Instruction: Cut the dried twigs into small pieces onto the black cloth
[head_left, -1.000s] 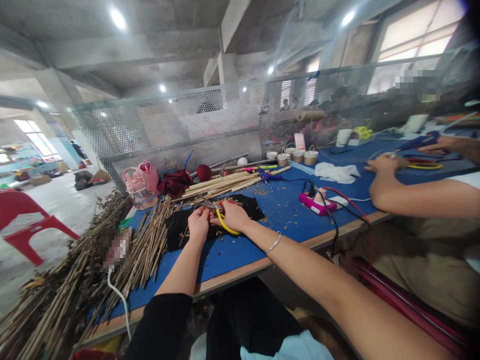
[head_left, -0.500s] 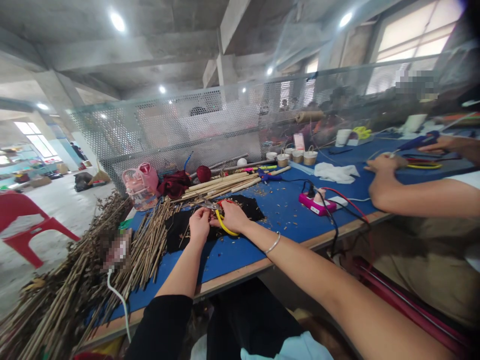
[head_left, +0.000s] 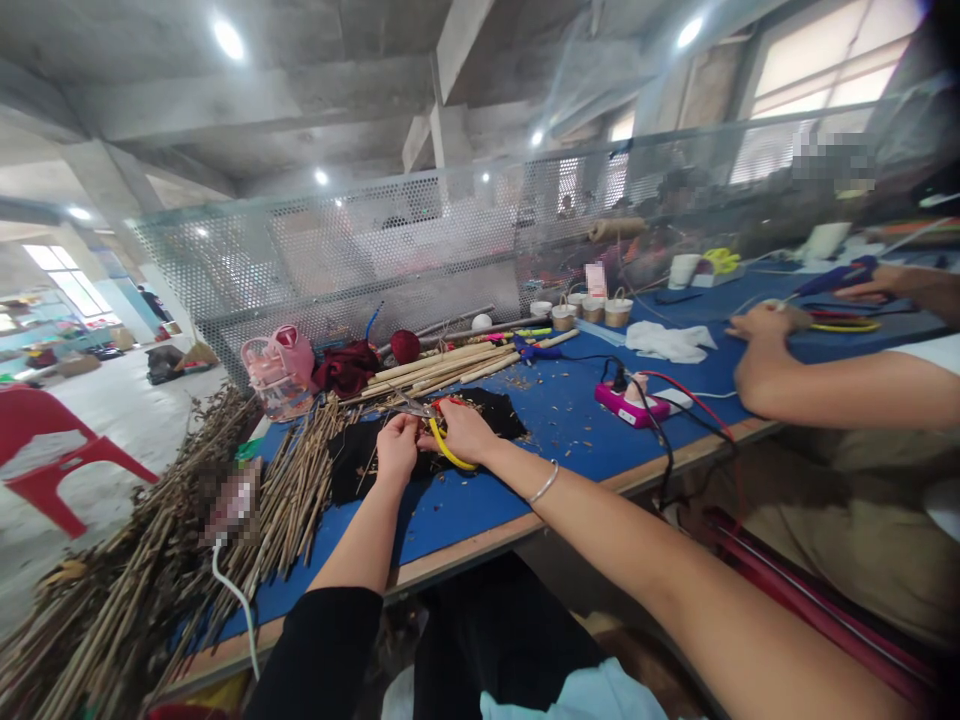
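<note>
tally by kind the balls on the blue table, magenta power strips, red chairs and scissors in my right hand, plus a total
Round balls, one dark red, one white: 2
Magenta plastic power strip: 1
Red plastic chair: 1
Yellow-and-red-handled metal scissors in the right hand: 1
Total: 5

Scissors [head_left: 438, 440]: one pair, taken as clock centre. Red chair [head_left: 67, 440]: one, nine o'clock. Dark-red ball [head_left: 405, 347]: one, eleven. White ball [head_left: 481, 322]: one, one o'clock. Power strip [head_left: 632, 408]: one, three. Small pots [head_left: 617, 315], two o'clock: four or five, overlapping.
</note>
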